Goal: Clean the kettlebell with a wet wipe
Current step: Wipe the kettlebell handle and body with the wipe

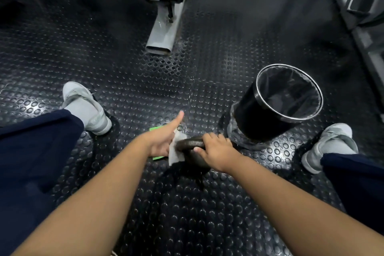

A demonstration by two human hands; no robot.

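Note:
A dark kettlebell (192,144) stands on the studded rubber floor between my feet. My right hand (215,149) grips its handle from the right, fingers over the top and thumb underneath. My left hand (161,140) presses a white wet wipe (175,149) against the left end of the handle, thumb sticking up and away. The fingers of that hand are hidden behind the wipe and the palm. Much of the kettlebell's body is covered by my right hand.
A green packet (156,129) lies on the floor under my left hand. A black bin (276,106) with a clear liner stands just right of the kettlebell. My grey shoes (87,108) flank the spot. A grey machine leg (164,33) stands ahead.

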